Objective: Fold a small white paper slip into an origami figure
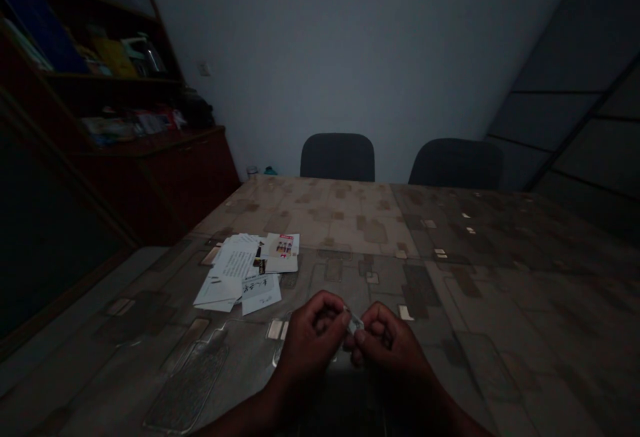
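Note:
Near the front edge of the patterned table, my left hand (318,333) and my right hand (384,338) are close together. Between their fingertips is a small whitish piece of paper (355,323), pinched from both sides. Dark marks show on it, too small to read. To the left of my hands, a loose pile of white papers (235,265) lies on the table, some with printed or handwritten characters. A card with a red and yellow picture (284,246) lies at the pile's right side.
The table (350,217) has a cover with rectangle patterns. Two dark chairs (337,157) (456,162) stand behind its far edge, against a plain wall. A wooden cabinet (185,170) with filled shelves is at the left. The room is dim.

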A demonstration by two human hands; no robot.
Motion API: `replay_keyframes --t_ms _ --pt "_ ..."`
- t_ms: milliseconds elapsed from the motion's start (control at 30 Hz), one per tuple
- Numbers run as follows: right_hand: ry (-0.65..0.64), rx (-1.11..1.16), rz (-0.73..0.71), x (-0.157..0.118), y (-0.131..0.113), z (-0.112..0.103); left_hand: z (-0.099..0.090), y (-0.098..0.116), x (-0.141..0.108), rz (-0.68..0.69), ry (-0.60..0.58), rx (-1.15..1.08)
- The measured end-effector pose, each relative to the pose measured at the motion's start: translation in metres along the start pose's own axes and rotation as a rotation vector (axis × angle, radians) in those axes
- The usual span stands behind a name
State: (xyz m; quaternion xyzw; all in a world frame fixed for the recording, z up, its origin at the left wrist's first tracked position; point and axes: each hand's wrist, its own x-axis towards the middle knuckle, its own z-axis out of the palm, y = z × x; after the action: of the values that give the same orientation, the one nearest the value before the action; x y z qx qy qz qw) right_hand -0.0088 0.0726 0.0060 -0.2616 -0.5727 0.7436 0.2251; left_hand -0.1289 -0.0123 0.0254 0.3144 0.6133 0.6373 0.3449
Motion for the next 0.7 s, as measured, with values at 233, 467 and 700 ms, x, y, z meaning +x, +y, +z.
replay_keyframes --t_ms 233,467,700 --pt "-0.035 0.050 0.043 -0.004 -0.003 0.004 0.003 -0.013 0.002 -0.147 -0.048 -0.268" --pt "-0.007 -0.062 -0.045 -0.003 -0.010 0.000 0.003 -0.003 0.000 -0.158 -0.003 -0.212" --pt "-0.016 -0.030 -0.026 -0.002 -0.006 -0.002 0.003 0.001 0.001 -0.195 -0.038 -0.216"
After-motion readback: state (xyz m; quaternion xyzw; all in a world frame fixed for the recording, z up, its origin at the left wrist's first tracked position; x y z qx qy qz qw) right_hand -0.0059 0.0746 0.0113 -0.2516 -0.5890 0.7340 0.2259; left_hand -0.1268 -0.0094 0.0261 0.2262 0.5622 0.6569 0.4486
